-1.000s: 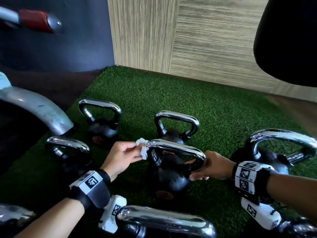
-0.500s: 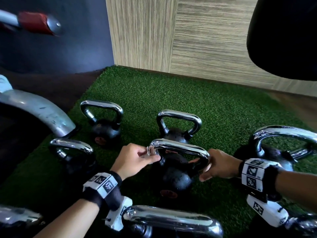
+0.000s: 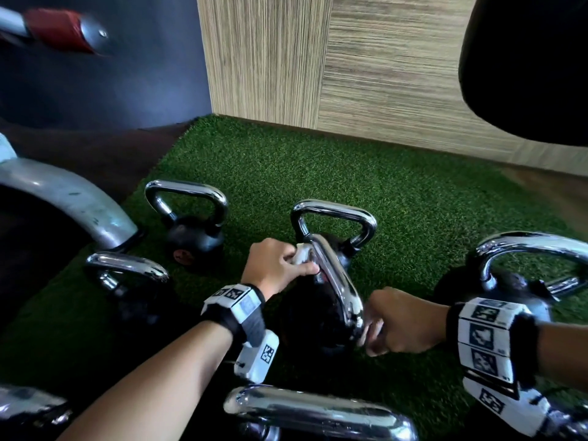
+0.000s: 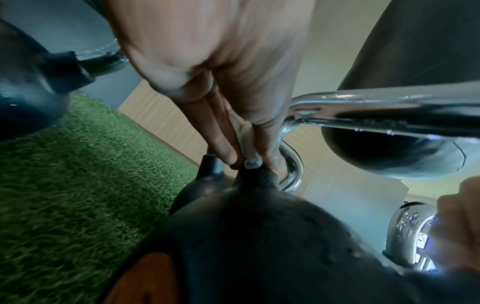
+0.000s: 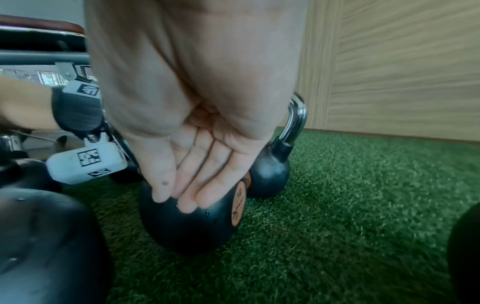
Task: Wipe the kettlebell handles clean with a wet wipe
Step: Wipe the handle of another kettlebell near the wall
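A black kettlebell [image 3: 302, 316] stands on the green turf between my hands, and its chrome handle [image 3: 337, 281] runs from far to near. My left hand [image 3: 273, 265] pinches a crumpled white wet wipe [image 3: 300, 253] against the far end of that handle. The left wrist view shows the wipe [image 4: 250, 162] squeezed between fingertips just above the handle's black stub. My right hand [image 3: 401, 319] grips the handle's near end. In the right wrist view its fingers [image 5: 187, 185] reach down onto the black body [image 5: 187, 226].
Other kettlebells crowd round: behind [image 3: 334, 218], back left [image 3: 187, 214], left [image 3: 127, 272], right [image 3: 525, 265] and nearest me [image 3: 318, 409]. A grey metal frame [image 3: 63, 198] stands at the left. A wood-panel wall [image 3: 381, 74] and a hanging black bag [image 3: 525, 58] close the back.
The kettlebell has turned, so its handle now runs front to back instead of left to right. My left hand moved the wipe onto the handle's end, and my right hand came nearer to me.
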Motion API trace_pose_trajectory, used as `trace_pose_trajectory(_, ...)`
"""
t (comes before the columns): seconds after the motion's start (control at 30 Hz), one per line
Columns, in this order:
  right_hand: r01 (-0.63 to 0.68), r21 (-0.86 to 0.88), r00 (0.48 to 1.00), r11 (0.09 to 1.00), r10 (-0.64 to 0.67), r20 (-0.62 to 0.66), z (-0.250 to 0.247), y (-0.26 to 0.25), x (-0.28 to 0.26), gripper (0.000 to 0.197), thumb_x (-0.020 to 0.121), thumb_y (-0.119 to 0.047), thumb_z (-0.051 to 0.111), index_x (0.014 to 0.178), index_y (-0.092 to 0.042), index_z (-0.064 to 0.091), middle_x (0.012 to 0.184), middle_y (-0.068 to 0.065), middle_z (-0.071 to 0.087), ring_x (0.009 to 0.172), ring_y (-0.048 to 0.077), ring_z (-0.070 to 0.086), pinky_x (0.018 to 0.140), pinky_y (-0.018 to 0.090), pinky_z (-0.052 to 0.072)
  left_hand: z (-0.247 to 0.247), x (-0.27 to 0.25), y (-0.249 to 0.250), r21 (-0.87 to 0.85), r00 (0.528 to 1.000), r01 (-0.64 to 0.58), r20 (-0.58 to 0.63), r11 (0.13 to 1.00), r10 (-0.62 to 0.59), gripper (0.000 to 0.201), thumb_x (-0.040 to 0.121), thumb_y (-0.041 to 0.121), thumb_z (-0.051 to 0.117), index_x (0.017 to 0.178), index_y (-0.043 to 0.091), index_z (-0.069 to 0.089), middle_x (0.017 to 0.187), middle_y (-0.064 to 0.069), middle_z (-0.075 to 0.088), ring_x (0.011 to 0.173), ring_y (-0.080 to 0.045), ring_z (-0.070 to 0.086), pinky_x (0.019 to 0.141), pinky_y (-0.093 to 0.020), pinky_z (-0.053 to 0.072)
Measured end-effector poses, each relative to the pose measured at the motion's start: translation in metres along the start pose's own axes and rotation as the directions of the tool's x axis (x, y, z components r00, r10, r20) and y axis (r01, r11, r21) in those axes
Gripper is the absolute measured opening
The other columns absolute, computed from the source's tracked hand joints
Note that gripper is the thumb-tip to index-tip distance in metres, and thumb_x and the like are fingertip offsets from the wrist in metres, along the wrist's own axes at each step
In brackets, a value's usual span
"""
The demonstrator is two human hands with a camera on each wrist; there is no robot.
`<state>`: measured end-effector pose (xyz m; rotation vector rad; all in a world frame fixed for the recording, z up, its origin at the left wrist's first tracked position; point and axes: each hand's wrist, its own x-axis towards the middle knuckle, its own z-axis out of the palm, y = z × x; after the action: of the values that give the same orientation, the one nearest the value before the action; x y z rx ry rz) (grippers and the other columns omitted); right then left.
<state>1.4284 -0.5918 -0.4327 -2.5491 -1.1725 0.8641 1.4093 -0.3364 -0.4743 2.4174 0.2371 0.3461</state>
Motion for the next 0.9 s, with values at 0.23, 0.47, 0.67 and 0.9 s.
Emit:
trace_pose_trajectory(0.23, -0.01, -0.001, 0.998, 1.0, 0.01, -0.066, -0.009, -0.007, 0.021, 0.022, 0.087, -0.035, 0.075, 0.104, -0.023, 0.078, 0.091, -0.022, 0.069, 0.074, -0.012, 0.062, 0.07, 0.009, 0.045, -0.002, 0.024, 0.001, -0.101, 0.956, 0.036, 0.294, 0.994, -0.005, 0.045, 0.08, 0.045, 0.084, 0.055, 0.013, 0.063, 0.052, 0.007, 0.06, 0.053, -0.006, 0.057, 0.061, -0.021, 0.05)
trace_pose_trajectory(0.47, -0.145, 0.346, 0.958, 0.927, 0.22, -0.187, 0.008, 0.004, 0.062, 0.04, 0.085, -0.051, 0.076, 0.119, -0.035, 0.06, 0.111, 0.001, 0.074, 0.086, 0.021, 0.073, 0.072, 0.035, 0.062, 0.006, 0.018, -0.018, -0.307, 0.963, 0.097, 0.271, 0.947, -0.011, 0.006, 0.086, 0.025, 0.083, 0.085, 0.019, 0.084, 0.103, 0.005, 0.08, 0.086, 0.004, 0.071, 0.082, -0.026, 0.06)
trace_pose_trajectory(0.67, -0.109, 0.654, 0.984, 0.749, 0.176, -0.038, 0.016, 0.0, 0.063, 0.036, 0.1, -0.007, 0.06, 0.136, -0.003, 0.054, 0.1, 0.0, 0.068, 0.063, -0.01, 0.068, 0.054, 0.009, 0.052, 0.01, 0.009, -0.016, -0.276, 0.997, 0.031, 0.082, 0.961, -0.009, 0.016, 0.074, 0.035, 0.091, 0.082, 0.025, 0.083, 0.083, 0.014, 0.079, 0.08, 0.001, 0.073, 0.078, -0.019, 0.054)
trace_pose_trajectory(0.9, -0.204, 0.73, 0.966, 0.652, 0.254, 0.044, 0.014, 0.0, 0.062, 0.041, 0.091, -0.035, 0.074, 0.13, -0.031, 0.059, 0.11, -0.001, 0.076, 0.097, 0.023, 0.076, 0.075, 0.053, 0.063, 0.015, -0.001, 0.001, -0.49, 0.994, 0.047, -0.061, 0.87, -0.088, 0.028, 0.074, 0.018, 0.09, 0.096, 0.03, 0.075, 0.076, 0.011, 0.077, 0.071, 0.004, 0.071, 0.071, -0.009, 0.051)
